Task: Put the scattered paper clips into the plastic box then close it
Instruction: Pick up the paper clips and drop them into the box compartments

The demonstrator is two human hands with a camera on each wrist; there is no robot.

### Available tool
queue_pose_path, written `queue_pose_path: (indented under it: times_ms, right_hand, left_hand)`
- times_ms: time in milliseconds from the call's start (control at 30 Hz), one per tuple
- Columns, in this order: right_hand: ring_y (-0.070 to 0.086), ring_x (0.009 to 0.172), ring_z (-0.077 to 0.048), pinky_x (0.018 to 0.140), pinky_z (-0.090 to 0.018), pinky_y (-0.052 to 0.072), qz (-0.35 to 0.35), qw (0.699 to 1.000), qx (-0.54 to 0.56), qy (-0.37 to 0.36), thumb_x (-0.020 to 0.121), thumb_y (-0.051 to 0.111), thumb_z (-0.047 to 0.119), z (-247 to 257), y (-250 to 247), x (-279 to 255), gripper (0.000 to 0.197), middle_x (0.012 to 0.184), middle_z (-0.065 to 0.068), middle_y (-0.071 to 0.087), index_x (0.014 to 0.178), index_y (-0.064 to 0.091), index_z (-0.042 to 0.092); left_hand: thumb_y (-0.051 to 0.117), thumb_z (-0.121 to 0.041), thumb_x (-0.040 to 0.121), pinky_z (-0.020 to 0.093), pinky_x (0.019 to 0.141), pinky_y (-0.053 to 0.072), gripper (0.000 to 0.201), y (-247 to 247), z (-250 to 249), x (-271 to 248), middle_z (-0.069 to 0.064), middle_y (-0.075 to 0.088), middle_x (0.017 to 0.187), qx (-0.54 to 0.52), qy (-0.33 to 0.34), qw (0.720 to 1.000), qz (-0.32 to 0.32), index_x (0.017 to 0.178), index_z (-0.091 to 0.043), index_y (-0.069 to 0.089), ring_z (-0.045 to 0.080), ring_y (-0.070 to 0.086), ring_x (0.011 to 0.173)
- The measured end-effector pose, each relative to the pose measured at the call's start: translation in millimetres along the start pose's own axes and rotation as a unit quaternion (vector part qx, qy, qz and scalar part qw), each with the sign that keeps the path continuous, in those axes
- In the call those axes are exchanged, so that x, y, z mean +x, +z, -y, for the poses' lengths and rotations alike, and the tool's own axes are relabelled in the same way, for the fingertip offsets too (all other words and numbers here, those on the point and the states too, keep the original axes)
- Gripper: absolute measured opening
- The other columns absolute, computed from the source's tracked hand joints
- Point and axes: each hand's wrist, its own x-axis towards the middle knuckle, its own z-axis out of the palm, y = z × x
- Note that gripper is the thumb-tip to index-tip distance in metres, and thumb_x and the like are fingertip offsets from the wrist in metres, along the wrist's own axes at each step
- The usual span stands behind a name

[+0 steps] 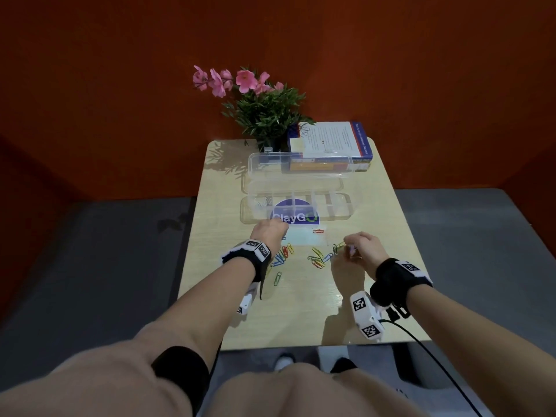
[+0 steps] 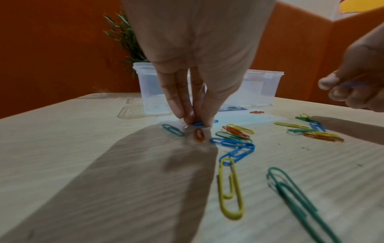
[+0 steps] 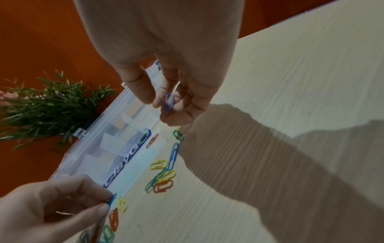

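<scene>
A clear plastic box [image 1: 343,206] with its lid [image 1: 301,164] up stands mid-table; a few clips lie in its left compartment [image 1: 263,203]. Coloured paper clips lie scattered in two clusters, one at the left [image 1: 282,255] and one further right [image 1: 319,260]. My left hand [image 1: 270,231] is down on the table just in front of the box, pinching a blue clip [image 2: 198,123] between its fingertips. My right hand [image 1: 362,246] hovers above the right cluster, holding a blue clip [image 3: 169,102] in its curled fingers. A red clip [image 1: 318,231] lies alone near the box.
A potted plant with pink flowers [image 1: 264,109] and a stack of books [image 1: 331,152] stand behind the box at the table's far edge. The wooden table [image 1: 376,212] is small, with grey floor on both sides and an orange wall behind.
</scene>
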Motion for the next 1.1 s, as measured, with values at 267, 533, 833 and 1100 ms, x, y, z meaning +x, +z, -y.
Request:
queue_pose_path:
  times_ms: [267, 533, 833, 1100]
  right_hand:
    - [0.06, 0.079, -0.022, 0.066, -0.024, 0.041, 0.045, 0.886, -0.441, -0.138, 0.08, 0.061, 0.018, -10, 23, -3, 0.012, 0.086, -0.002, 0.064, 0.091, 0.067, 0.02]
    - [0.057, 0.111, -0.037, 0.084, -0.036, 0.044, 0.083, 0.803, -0.581, -0.107, 0.093, 0.045, 0.017, -1, 33, -7, 0.028, 0.122, -0.022, 0.058, 0.115, 0.05, 0.002]
    - [0.053, 0.07, -0.021, 0.053, -0.024, 0.037, 0.082, 0.923, -0.374, -0.044, 0.077, 0.061, 0.017, -3, 22, -9, 0.016, 0.073, -0.003, 0.06, 0.066, 0.051, 0.015]
    - [0.047, 0.052, -0.015, 0.045, -0.02, 0.032, 0.162, 0.985, -0.005, 0.055, 0.082, 0.054, -0.008, -6, 35, -14, 0.019, 0.081, -0.012, 0.066, 0.08, 0.056, 0.01]
  left_hand:
    - [0.044, 0.01, 0.088, 0.041, 0.086, 0.049, 0.034, 2, -2, -2, 0.017, 0.057, 0.12, 0.011, 0.006, 1.0, -0.005, 0.118, -0.002, 0.054, 0.034, 0.058, 0.108]
    - [0.049, 0.01, 0.086, 0.041, 0.088, 0.049, 0.039, -1, -2, 0, 0.018, 0.054, 0.124, 0.021, 0.012, 1.0, 0.018, 0.124, -0.001, 0.048, 0.035, 0.058, 0.11]
    - [0.054, -0.005, 0.088, 0.039, 0.088, 0.05, 0.026, -3, 13, 2, 0.014, 0.06, 0.119, -0.087, -0.031, 0.993, 0.073, 0.114, -0.007, 0.055, 0.032, 0.058, 0.108]
    - [0.057, -0.006, 0.084, 0.037, 0.085, 0.048, 0.018, 2, 18, 1, 0.011, 0.058, 0.113, -0.111, -0.025, 0.992, 0.055, 0.102, -0.008, 0.059, 0.029, 0.057, 0.104]
